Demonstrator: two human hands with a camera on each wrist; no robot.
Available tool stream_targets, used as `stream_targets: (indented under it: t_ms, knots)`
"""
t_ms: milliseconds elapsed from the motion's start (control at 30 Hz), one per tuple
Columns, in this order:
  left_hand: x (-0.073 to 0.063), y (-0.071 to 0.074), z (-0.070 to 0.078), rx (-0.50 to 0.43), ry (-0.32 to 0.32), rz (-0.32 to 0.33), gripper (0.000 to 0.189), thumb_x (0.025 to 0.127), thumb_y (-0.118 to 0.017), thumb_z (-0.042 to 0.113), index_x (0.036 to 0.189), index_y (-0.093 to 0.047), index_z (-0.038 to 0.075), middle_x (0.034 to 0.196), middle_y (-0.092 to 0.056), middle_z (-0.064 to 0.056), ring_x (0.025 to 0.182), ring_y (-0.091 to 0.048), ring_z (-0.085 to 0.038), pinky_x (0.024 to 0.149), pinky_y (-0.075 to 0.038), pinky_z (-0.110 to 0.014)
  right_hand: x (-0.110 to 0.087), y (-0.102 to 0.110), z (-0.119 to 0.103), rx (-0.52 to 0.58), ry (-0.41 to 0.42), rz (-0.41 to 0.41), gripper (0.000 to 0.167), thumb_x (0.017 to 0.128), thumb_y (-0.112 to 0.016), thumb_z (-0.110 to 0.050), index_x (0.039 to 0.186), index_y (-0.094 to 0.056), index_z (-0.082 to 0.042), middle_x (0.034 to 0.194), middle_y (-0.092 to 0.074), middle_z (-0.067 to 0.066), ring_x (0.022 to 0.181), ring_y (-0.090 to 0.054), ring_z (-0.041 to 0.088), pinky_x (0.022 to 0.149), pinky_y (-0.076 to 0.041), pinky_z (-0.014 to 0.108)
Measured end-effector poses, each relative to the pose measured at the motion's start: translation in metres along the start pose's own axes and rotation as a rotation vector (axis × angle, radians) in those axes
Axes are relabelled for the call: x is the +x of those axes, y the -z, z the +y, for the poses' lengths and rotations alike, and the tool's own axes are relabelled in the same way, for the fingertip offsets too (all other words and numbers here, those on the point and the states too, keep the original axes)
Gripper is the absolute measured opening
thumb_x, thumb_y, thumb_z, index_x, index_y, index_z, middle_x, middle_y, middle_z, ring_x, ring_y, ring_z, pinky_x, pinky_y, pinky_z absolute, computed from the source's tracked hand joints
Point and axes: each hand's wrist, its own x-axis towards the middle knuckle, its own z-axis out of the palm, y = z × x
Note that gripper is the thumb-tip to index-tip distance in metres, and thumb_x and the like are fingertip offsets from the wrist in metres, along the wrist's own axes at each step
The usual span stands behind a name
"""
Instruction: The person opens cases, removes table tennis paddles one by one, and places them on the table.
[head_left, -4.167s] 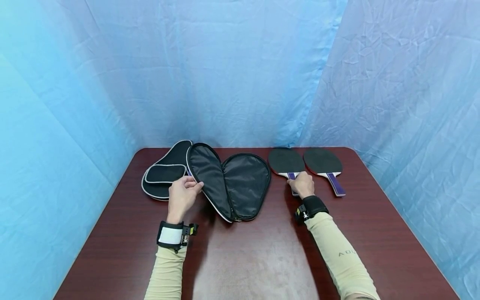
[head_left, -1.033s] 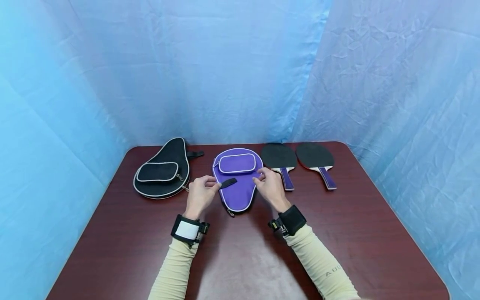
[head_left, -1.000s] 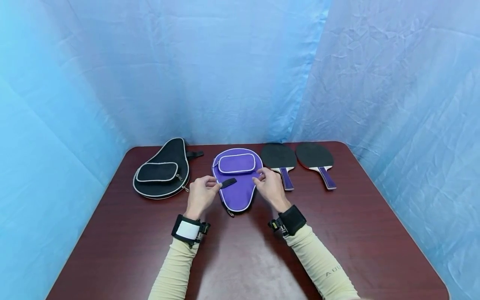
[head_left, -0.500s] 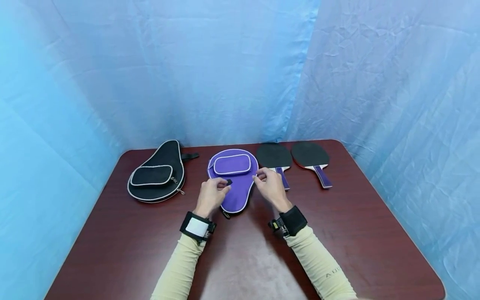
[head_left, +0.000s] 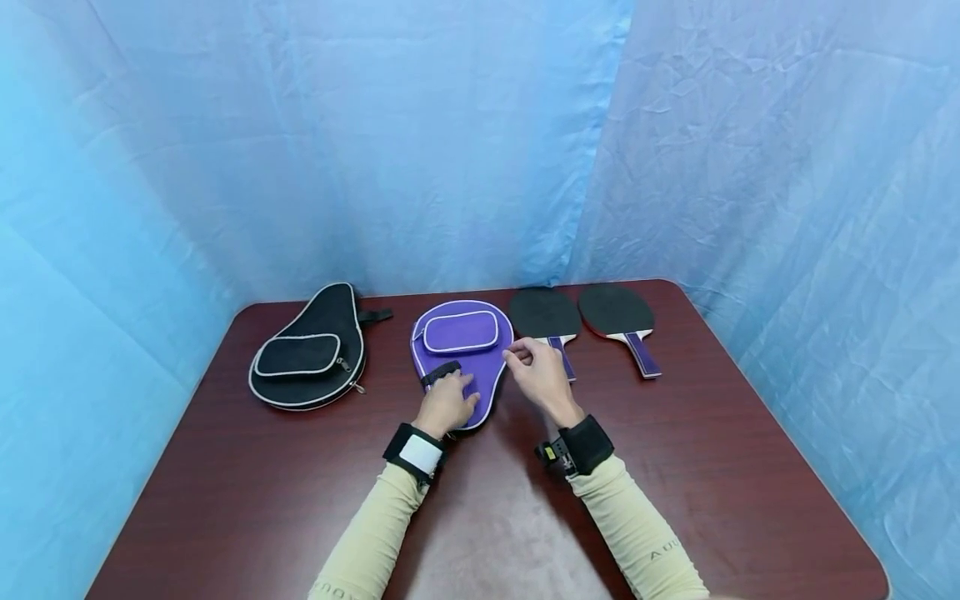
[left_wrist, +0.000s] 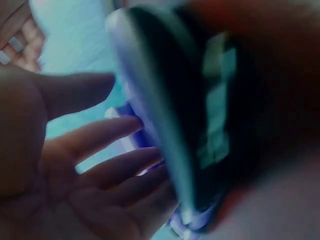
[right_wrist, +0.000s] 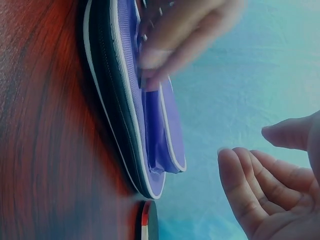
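Note:
A purple table tennis bat case [head_left: 483, 367] with white piping and a front pocket lies pocket side up. Over its lower left part is my left hand [head_left: 444, 406], its fingers spread beside the black strap [head_left: 441, 373], which lies across the case's left edge. In the left wrist view those fingers [left_wrist: 115, 130] reach to the blurred case; thumb and fingers are apart. My right hand [head_left: 543, 375] hovers off the case's right edge, near a bat handle. The right wrist view shows its fingers [right_wrist: 250, 185] loosely bent, with nothing between them and the thumb.
A black bat case [head_left: 322, 321] with a zipped pocket and short strap lies at the left. Two table tennis bats, the nearer one [head_left: 543, 312] and the farther right one [head_left: 617, 308], lie black side up at the back right. Blue cloth [head_left: 420, 150] hangs behind the table.
The spread-out case is folded closed, purple face up. My right hand has left the bat handle. My left hand, which pinched the strap, has let go and shifted right over the case.

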Motion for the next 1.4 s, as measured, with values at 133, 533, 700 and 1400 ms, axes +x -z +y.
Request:
stream_targets:
  t_ms: [133,533,700,1400]
  knots:
    - [0.000,-0.011,0.001,0.085,-0.001,-0.071,0.043,0.096,-0.061,0.021,0.133,-0.060,-0.001,0.143,-0.049,-0.029,0.136,-0.044,-0.043,0.110,-0.040,-0.051,-0.002,0.001,0.000,0.017,-0.004,-0.016,0.013,0.094,-0.068,-0.015,0.098,-0.073,-0.004,0.084,-0.071,0.007,0.073,-0.066,0.017,0.069,-0.056,0.033]
    - [-0.001,-0.009,0.004,0.063,0.025,-0.118,0.046,0.098,-0.060,0.024,0.137,-0.058,0.001,0.148,-0.044,-0.027,0.141,-0.039,-0.040,0.112,-0.038,-0.050,-0.004,0.001,0.002,0.068,-0.021,-0.034,0.013,0.095,-0.066,-0.015,0.097,-0.072,-0.003,0.081,-0.070,0.007,0.066,-0.066,0.015,0.059,-0.053,0.026]
    - [-0.001,-0.007,0.006,0.055,0.021,-0.132,0.046,0.097,-0.061,0.024,0.137,-0.058,0.001,0.148,-0.044,-0.027,0.141,-0.039,-0.041,0.112,-0.037,-0.050,-0.006,0.002,0.002,0.091,-0.028,-0.039,0.014,0.095,-0.066,-0.014,0.098,-0.072,-0.002,0.081,-0.071,0.010,0.066,-0.069,0.022,0.057,-0.054,0.026]
    - [0.026,0.002,-0.005,0.001,0.057,-0.157,0.048,0.096,-0.061,0.021,0.138,-0.056,-0.001,0.149,-0.042,-0.029,0.143,-0.034,-0.042,0.116,-0.031,-0.049,-0.010,0.002,0.005,0.108,-0.063,-0.068,0.016,0.096,-0.065,-0.017,0.101,-0.072,-0.003,0.086,-0.071,0.016,0.065,-0.069,0.022,0.059,-0.056,0.026]
